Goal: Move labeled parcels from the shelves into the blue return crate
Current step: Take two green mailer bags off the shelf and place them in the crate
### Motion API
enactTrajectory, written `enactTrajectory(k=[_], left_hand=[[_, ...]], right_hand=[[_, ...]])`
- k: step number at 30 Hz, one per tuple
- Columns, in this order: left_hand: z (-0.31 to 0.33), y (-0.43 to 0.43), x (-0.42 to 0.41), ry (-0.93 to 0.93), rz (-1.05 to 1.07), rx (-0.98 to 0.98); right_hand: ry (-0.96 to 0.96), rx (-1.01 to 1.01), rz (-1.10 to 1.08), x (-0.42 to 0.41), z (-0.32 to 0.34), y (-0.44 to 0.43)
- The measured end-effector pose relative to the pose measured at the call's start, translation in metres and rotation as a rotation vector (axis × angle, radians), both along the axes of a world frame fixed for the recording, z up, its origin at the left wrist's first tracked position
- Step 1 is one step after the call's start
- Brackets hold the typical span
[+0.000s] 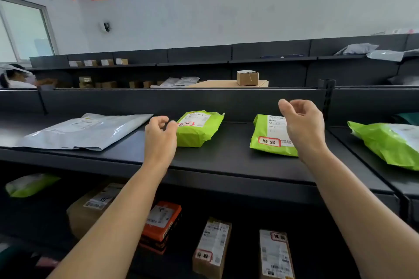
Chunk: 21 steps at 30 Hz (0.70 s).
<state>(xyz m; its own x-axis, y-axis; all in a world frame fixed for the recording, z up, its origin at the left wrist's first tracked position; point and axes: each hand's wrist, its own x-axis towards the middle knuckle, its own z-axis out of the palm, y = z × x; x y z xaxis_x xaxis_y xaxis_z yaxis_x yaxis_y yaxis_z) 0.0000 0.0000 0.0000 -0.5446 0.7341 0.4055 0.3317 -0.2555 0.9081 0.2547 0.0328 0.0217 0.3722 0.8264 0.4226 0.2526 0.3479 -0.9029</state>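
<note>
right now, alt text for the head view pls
Two bare hands reach over a dark shelf: the left hand beside one green parcel, the right hand above another green parcel, neither gripped. A grey mailer lies left; boxed parcels sit below.

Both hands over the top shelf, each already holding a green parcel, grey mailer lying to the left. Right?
Not holding. In the head view the left hand and right hand are open and empty, each next to a green parcel. Grey mailer lies left.
</note>
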Motion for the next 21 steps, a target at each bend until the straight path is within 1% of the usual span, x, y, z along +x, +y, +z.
enactTrajectory(k=[3, 5, 8, 10, 13, 17, 21], left_hand=[[0.001, 0.019, -0.015, 0.123, 0.048, -0.292], [0.003, 0.029, -0.020, 0.163, 0.012, -0.402], [0.002, 0.041, -0.026, 0.209, 0.005, -0.430], [0.003, 0.048, -0.031, 0.191, -0.002, -0.456], [0.006, 0.049, -0.031, 0.179, -0.055, -0.495], [0.010, 0.052, -0.033, 0.154, -0.076, -0.517], [0.013, 0.057, -0.034, 0.047, -0.126, -0.518]], right_hand=[[-0.131, -0.159, -0.129, 0.009, -0.002, 0.014], [-0.153, -0.269, -0.189, 0.017, -0.002, 0.021], [-0.181, -0.428, -0.255, 0.027, -0.002, 0.030], [-0.211, -0.506, -0.239, 0.031, -0.005, 0.038], [-0.277, -0.537, -0.211, 0.031, -0.009, 0.045], [-0.368, -0.575, -0.243, 0.028, -0.009, 0.045], [-0.400, -0.597, -0.234, 0.026, -0.008, 0.044]])
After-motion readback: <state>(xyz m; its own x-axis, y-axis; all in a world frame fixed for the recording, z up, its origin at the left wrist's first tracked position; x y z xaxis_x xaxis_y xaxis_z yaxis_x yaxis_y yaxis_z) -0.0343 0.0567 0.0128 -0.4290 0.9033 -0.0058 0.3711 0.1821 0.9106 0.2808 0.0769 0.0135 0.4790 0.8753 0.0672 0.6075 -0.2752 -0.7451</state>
